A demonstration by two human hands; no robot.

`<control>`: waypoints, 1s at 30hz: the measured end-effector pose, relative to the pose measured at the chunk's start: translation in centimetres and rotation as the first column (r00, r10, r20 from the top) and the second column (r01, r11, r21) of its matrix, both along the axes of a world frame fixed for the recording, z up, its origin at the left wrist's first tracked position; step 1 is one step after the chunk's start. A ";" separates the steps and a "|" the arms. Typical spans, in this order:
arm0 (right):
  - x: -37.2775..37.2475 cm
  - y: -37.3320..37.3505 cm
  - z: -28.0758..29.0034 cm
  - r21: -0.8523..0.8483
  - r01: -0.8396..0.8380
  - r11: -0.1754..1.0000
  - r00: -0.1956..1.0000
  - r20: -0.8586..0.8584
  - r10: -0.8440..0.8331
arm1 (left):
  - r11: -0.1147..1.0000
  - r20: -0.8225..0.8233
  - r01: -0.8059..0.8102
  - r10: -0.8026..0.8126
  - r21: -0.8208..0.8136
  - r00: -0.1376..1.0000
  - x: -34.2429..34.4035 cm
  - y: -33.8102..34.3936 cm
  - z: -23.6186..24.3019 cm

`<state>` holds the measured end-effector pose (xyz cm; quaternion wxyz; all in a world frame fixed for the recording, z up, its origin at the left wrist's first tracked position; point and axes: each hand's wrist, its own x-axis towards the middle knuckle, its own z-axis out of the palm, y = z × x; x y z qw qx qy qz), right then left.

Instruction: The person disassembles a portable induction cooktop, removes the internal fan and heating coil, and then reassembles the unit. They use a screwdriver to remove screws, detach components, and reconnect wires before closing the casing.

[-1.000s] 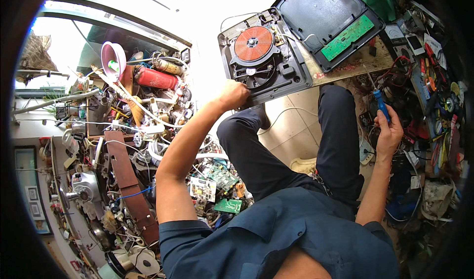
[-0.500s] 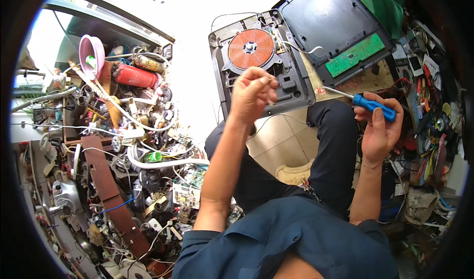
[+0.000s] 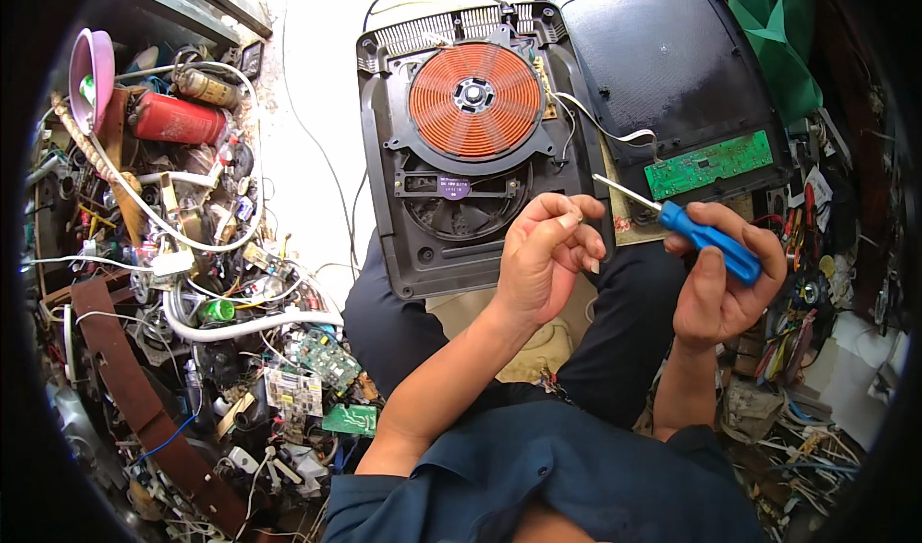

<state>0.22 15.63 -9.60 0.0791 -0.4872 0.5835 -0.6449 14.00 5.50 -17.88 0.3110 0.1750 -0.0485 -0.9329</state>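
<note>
Right fingers [image 3: 771, 251] wrap a blue-handled metal screwdriver [image 3: 712, 241]; left fingers [image 3: 547, 234] pinch together, any hold unclear. Beyond them: black plastic housing [image 3: 378, 188], round orange coil [image 3: 447, 125].

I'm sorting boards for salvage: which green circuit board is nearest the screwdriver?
The long, narrow board on the black cover, just above the screwdriver in the right hand; the other green boards lie well away, at the left.

Left hand [image 3: 538, 263] pinching at fingertips, right hand [image 3: 722, 298] curled, forearms [image 3: 447, 375] raised.
</note>
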 end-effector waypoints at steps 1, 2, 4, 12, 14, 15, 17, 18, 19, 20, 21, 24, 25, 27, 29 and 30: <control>-0.1 -0.6 -0.3 0.029 -0.001 1.000 1.000 -0.018 0.001 | 1.000 0.055 -0.026 0.026 -0.014 0.998 0.1 0.0 0.1; -0.1 -1.3 -0.6 0.017 -0.019 1.000 0.999 -0.028 0.019 | 0.998 0.096 -0.035 0.039 -0.043 0.995 0.3 -0.3 -0.1; -0.2 -2.5 -1.1 0.062 -0.045 0.997 0.997 -0.058 0.049 | 0.988 0.174 -0.093 0.113 -0.120 0.978 0.6 -0.6 0.1; -0.1 -5.1 -2.5 0.130 -0.075 0.989 0.982 -0.163 0.096 | 0.963 0.195 -0.157 0.200 -0.217 0.960 1.0 -1.9 0.0; -0.3 -5.3 -2.9 0.173 -0.093 0.980 0.970 -0.209 0.128 | 0.965 0.197 -0.147 0.190 -0.215 0.962 0.9 -1.9 0.2; -0.3 -5.4 -2.9 0.172 -0.088 0.981 0.969 -0.215 0.125 | 0.966 0.199 -0.142 0.186 -0.216 0.962 0.8 -2.0 0.2; -0.3 -5.6 -2.9 0.170 -0.079 0.982 0.967 -0.227 0.117 | 0.967 0.197 -0.134 0.178 -0.219 0.964 0.7 -2.0 0.2; -0.3 -5.6 -2.8 0.168 -0.072 0.983 0.964 -0.240 0.112 | 0.967 0.194 -0.130 0.173 -0.219 0.966 0.6 -2.1 0.1; -0.2 -5.7 -2.7 0.166 -0.065 0.984 0.962 -0.253 0.106 | 0.967 0.191 -0.125 0.169 -0.220 0.967 0.6 -2.2 0.1; -0.2 -5.8 -2.6 0.164 -0.057 0.985 0.958 -0.268 0.100 | 0.967 0.194 -0.123 0.168 -0.223 0.967 0.5 -2.2 0.1; -0.2 -5.9 -2.6 0.159 -0.053 0.986 0.957 -0.275 0.096 | 0.967 0.196 -0.121 0.167 -0.226 0.966 0.4 -2.3 0.1; -0.3 -5.9 -2.8 0.148 -0.044 0.988 0.955 -0.285 0.085 | 0.968 0.200 -0.118 0.164 -0.223 0.966 0.3 -2.3 0.1; -0.3 -5.9 -2.8 0.149 -0.043 0.988 0.956 -0.282 0.084 | 0.968 0.199 -0.117 0.162 -0.220 0.966 0.3 -2.3 0.0; -0.3 -5.9 -2.8 0.152 -0.051 0.987 0.952 -0.292 0.094 | 0.971 0.190 -0.117 0.157 -0.207 0.969 0.5 -2.4 -0.1; -0.3 -5.8 -2.8 0.161 -0.060 0.985 0.942 -0.318 0.109 | 0.970 0.195 -0.124 0.165 -0.207 0.967 0.4 -2.4 -0.1; -0.3 -5.8 -2.6 0.168 -0.061 0.984 0.940 -0.321 0.114 | 0.968 0.206 -0.131 0.176 -0.213 0.963 0.3 -2.2 0.1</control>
